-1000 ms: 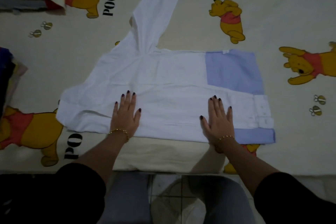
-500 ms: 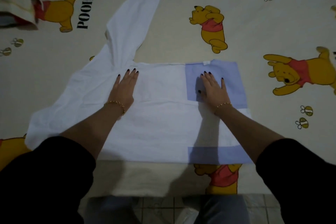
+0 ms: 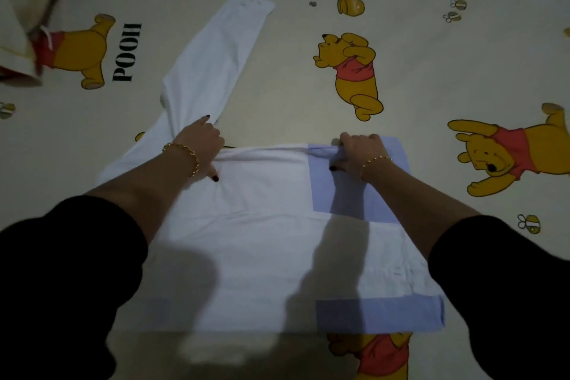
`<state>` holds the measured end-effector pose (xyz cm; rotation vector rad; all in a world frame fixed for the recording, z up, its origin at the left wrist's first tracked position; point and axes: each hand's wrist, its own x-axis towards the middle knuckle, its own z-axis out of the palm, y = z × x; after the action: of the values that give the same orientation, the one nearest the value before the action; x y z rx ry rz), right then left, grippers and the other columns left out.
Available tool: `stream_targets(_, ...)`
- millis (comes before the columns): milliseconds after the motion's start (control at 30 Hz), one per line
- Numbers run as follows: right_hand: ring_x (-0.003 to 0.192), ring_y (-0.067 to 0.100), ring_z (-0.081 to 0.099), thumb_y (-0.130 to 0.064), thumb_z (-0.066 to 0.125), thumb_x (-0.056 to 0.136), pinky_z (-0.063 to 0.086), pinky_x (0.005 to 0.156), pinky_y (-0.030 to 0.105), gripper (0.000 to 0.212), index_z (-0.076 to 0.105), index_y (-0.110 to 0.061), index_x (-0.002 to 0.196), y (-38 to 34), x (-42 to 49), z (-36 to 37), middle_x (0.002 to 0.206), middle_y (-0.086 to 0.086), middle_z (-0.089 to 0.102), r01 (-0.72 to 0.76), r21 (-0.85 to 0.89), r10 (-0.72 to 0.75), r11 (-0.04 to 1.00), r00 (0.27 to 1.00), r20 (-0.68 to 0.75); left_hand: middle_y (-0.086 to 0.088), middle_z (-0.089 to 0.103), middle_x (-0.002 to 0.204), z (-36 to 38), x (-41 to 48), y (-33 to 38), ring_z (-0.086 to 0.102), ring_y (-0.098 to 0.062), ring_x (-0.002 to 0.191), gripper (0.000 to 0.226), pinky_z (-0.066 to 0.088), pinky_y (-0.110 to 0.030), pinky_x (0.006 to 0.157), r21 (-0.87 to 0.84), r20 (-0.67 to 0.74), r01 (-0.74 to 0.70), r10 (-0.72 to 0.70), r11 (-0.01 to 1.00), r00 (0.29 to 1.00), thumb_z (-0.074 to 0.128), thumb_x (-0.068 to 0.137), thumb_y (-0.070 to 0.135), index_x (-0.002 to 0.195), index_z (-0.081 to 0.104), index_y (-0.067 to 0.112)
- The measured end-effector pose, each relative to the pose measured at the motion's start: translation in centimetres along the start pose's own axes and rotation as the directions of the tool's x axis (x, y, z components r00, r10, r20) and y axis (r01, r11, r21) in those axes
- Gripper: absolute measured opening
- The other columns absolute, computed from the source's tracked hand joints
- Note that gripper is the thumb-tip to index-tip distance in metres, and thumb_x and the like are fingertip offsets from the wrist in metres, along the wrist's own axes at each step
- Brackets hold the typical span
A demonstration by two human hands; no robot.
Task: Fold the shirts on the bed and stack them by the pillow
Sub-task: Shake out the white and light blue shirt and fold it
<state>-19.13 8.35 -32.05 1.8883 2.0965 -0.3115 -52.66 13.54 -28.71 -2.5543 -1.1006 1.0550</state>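
Two hands have hold of the far edge of the white shirt (image 3: 262,241), which lies spread flat across the bed (image 3: 308,95), its near hem running right along the bed's near edge. The left hand (image 3: 200,148) has its fingers bunched where the loose sleeve (image 3: 216,55) joins the body, thumb pressed on top of the cloth. The right hand (image 3: 359,153) is curled tight, pinching a ridge of the blue panel (image 3: 354,194) at the same far edge. The sleeve trails away toward the far left corner, where the pillow (image 3: 12,40) sits.

The next move looks like drawing that far edge toward the near edge. The main risk is the sleeve: it is unfolded and would drag behind the left hand, bunching or twisting under the fold. The two holds are also uneven, one at a seam and one on a thin pinch, so the crease could come out slanted, or the right pinch could slip. Any pull toward the near edge may also push the hem off the bed.
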Motion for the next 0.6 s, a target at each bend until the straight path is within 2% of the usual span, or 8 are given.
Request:
stream_targets(100, 0.096, 0.03, 0.06, -0.051, 0.055, 0.087, 0.033, 0.088, 0.039, 0.043, 0.052, -0.013, 0.106, -0.1, -1.9, -0.5, 0.1, 0.009, 0.066, 0.009, -0.075, -0.012, 0.997, 0.999, -0.038, -0.001, 0.064, 0.104, -0.9, -2.0, 0.1, 0.058, -0.02, 0.099, 0.053, 0.04, -0.028, 0.088, 0.05, -0.002, -0.085, 0.085, 0.995, 0.996, 0.05, 0.084, 0.063, 0.106, 0.062, 0.016)
stream_targets(200, 0.094, 0.029, 0.062, -0.033, 0.045, 0.095, 0.033, 0.089, 0.036, 0.024, 0.053, -0.012, 0.104, -0.5, -4.6, -1.5, 0.099, 0.01, 0.068, 0.066, -0.196, -0.078, 0.978, 0.995, -0.056, -0.004, 0.063, 0.102, -1.2, -5.0, 1.4, 0.061, -0.022, 0.093, 0.025, 0.042, -0.029, 0.074, 0.064, -0.005, -0.128, 0.128, 0.99, 0.992, 0.045, 0.094, 0.032, 0.106, 0.059, 0.015)
stream_targets(300, 0.089, 0.029, 0.063, -0.017, 0.044, 0.092, 0.033, 0.089, 0.035, 0.015, 0.055, -0.011, 0.1, -0.9, -8.2, -2.1, 0.093, 0.01, 0.069, 0.093, -0.239, -0.101, 0.966, 0.995, -0.022, -0.006, 0.062, 0.105, -0.9, -8.1, 2.9, 0.062, -0.024, 0.093, 0.022, 0.046, -0.032, 0.07, 0.008, 0.015, -0.102, 0.102, 0.995, 0.995, 0.04, 0.095, 0.016, 0.112, 0.055, 0.014)
stream_targets(367, 0.071, 0.029, 0.065, -0.018, 0.06, 0.082, 0.04, 0.079, 0.034, 0.008, 0.059, -0.011, 0.086, -1.4, -10.9, -1.5, 0.074, 0.009, 0.068, 0.102, -0.253, -0.118, 0.962, 0.992, -0.049, -0.007, 0.062, 0.104, -0.5, -10.3, 4.2, 0.063, -0.025, 0.092, 0.023, 0.047, -0.033, 0.07, -0.016, 0.011, -0.077, 0.077, 0.997, 0.997, 0.039, 0.095, 0.012, 0.113, 0.054, 0.013)
stream_targets(433, 0.047, 0.028, 0.058, -0.017, 0.08, 0.059, 0.044, 0.062, 0.032, 0.025, 0.057, -0.01, 0.068, -1.6, -13.5, -0.5, 0.052, 0.009, 0.059, 0.102, -0.209, -0.133, 0.973, 0.982, -0.136, -0.007, 0.062, 0.105, -0.4, -12.5, 5.9, 0.063, -0.026, 0.093, 0.023, 0.046, -0.033, 0.069, -0.022, -0.005, -0.072, 0.072, 0.997, 0.997, 0.038, 0.095, 0.01, 0.114, 0.052, 0.011)
stream_targets(467, 0.044, 0.028, 0.055, -0.018, 0.082, 0.053, 0.045, 0.057, 0.032, 0.03, 0.057, -0.009, 0.066, -1.7, -14.9, 0.1, 0.049, 0.01, 0.057, 0.104, -0.181, -0.136, 0.978, 0.975, -0.175, -0.008, 0.062, 0.107, -0.4, -13.7, 6.9, 0.063, -0.027, 0.094, 0.024, 0.043, -0.033, 0.068, -0.025, -0.004, -0.067, 0.067, 0.997, 0.998, 0.037, 0.095, 0.009, 0.115, 0.05, 0.01)
stream_targets(533, 0.052, 0.03, 0.057, -0.028, 0.081, 0.058, 0.046, 0.057, 0.036, 0.034, 0.06, -0.007, 0.076, -2.1, -18.1, 1.7, 0.059, 0.011, 0.06, 0.104, -0.135, -0.127, 0.985, 0.977, -0.174, -0.008, 0.062, 0.108, 0.0, -15.9, 9.1, 0.063, -0.027, 0.096, 0.024, 0.04, -0.031, 0.067, -0.047, 0.001, -0.069, 0.069, 0.997, 0.998, 0.036, 0.095, 0.007, 0.116, 0.048, 0.009)
stream_targets(600, 0.069, 0.031, 0.06, -0.044, 0.065, 0.075, 0.046, 0.064, 0.039, 0.039, 0.061, -0.008, 0.091, -2.8, -21.1, 3.8, 0.078, 0.011, 0.064, 0.085, -0.083, -0.092, 0.993, 0.992, -0.088, -0.008, 0.062, 0.11, 1.1, -17.5, 11.3, 0.063, -0.028, 0.098, 0.025, 0.045, -0.033, 0.073, -0.138, 0.03, -0.054, 0.059, 0.989, 0.998, 0.037, 0.096, 0.011, 0.118, 0.048, 0.01)
